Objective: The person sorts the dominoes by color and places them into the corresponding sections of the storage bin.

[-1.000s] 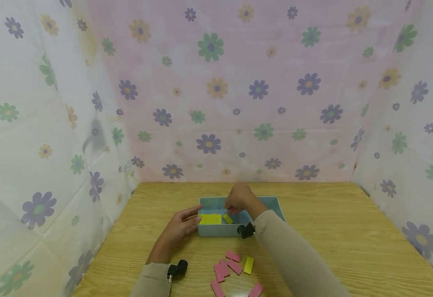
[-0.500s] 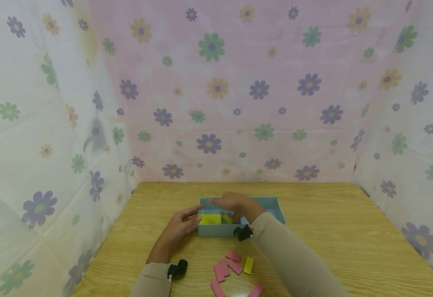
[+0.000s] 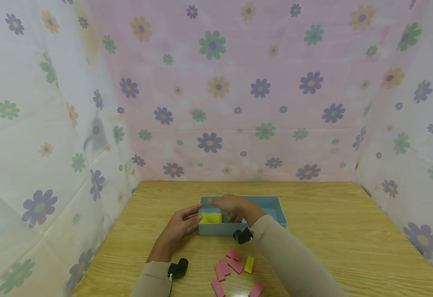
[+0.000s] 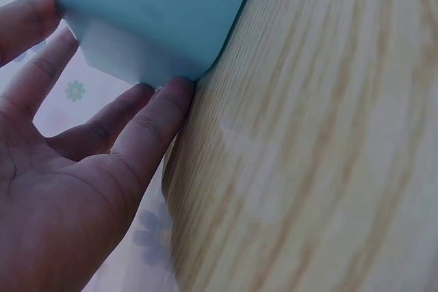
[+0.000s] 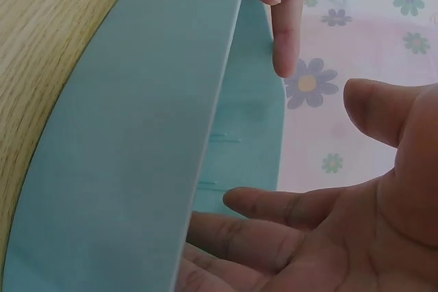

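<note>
A light blue rectangular box (image 3: 216,230) stands on the table. Inside its left end, yellow blocks (image 3: 211,218) sit side by side. My left hand (image 3: 179,225) rests on the box's left end, its fingertips touching the outer wall, as the left wrist view shows on the box (image 4: 157,11). My right hand (image 3: 236,205) reaches over the front rim with its fingers extended down inside and its thumb spread apart. Near those fingers lies a loose yellow block (image 3: 229,216), partly hidden. The right wrist view hides the fingertips behind the box wall (image 5: 130,100).
Several pink blocks (image 3: 235,266) lie scattered on the table (image 3: 324,231) in front of the box. One yellow block (image 3: 249,264) lies beside them. A flowered cloth (image 3: 238,62) surrounds the table at the back and sides.
My right hand has gone from bent fingers over the loose yellow block to extended fingers with the thumb spread, now partly covering that block. The left hand stays in place.
</note>
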The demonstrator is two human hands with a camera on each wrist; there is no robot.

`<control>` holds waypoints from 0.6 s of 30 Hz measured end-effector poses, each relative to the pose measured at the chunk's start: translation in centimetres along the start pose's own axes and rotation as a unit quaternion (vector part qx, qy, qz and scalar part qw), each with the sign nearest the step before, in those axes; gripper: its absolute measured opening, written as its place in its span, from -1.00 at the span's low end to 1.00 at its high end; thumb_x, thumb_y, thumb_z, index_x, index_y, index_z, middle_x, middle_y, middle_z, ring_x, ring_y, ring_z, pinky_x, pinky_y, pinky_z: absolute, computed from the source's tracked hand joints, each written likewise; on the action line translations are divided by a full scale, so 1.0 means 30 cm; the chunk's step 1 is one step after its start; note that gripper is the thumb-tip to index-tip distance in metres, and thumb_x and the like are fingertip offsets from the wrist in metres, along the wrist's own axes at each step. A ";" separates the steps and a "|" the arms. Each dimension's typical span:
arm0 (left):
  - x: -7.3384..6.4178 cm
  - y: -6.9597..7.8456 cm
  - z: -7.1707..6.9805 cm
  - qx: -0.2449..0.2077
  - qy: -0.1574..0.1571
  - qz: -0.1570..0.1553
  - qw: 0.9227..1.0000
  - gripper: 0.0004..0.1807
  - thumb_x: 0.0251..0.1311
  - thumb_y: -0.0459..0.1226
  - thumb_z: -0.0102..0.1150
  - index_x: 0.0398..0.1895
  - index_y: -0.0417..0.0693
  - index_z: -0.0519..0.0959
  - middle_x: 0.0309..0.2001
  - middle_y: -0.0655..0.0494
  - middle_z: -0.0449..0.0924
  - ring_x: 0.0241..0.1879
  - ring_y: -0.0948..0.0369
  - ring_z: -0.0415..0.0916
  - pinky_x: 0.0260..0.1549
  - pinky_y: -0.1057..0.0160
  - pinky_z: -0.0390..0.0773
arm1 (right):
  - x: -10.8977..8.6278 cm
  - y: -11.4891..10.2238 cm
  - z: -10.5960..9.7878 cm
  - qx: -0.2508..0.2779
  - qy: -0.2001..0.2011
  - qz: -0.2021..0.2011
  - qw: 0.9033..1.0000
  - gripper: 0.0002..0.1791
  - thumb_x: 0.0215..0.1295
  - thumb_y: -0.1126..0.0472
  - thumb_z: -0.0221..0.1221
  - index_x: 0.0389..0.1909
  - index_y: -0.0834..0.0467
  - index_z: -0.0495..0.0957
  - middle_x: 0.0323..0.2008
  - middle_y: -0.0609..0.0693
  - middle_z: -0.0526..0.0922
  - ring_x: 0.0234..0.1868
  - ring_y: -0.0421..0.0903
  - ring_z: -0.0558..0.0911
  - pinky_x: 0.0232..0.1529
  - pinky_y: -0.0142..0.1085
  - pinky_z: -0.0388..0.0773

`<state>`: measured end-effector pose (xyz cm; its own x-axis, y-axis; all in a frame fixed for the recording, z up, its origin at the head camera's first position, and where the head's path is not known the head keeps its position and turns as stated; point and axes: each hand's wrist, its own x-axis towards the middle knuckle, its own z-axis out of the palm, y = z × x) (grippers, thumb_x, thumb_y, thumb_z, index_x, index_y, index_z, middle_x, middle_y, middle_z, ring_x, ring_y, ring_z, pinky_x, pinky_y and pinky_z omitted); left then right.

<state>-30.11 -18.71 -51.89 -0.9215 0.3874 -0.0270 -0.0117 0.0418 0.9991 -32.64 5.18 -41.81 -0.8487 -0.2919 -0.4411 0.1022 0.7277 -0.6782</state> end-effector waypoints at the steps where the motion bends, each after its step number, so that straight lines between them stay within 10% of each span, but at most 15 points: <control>1: 0.000 0.000 0.000 -0.001 0.000 -0.002 1.000 -0.35 0.48 -0.14 0.21 0.58 0.01 0.31 0.57 -0.18 0.19 0.51 -0.12 0.27 0.31 0.05 0.55 | -0.001 -0.001 0.001 -0.001 0.001 0.000 1.000 -0.04 0.46 -0.41 0.04 0.57 0.23 0.23 0.29 0.26 0.55 0.11 0.37 0.65 0.10 0.21 0.63; 18: 0.000 0.004 -0.001 0.000 -0.005 0.003 1.000 -0.33 0.48 -0.13 0.21 0.59 0.00 0.30 0.58 -0.18 0.17 0.52 -0.12 0.24 0.31 0.04 0.54 | 0.017 0.014 0.016 -0.006 0.017 -0.015 1.000 -0.05 0.50 -0.38 0.00 0.57 0.27 0.19 0.34 0.22 0.52 0.28 0.27 0.56 0.09 0.24 0.63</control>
<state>-30.12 -18.74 -51.77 -0.9179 0.3963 -0.0210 -0.0062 0.0385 0.9992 -32.79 5.04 -42.61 -0.8687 -0.2927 -0.3996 0.0700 0.7261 -0.6840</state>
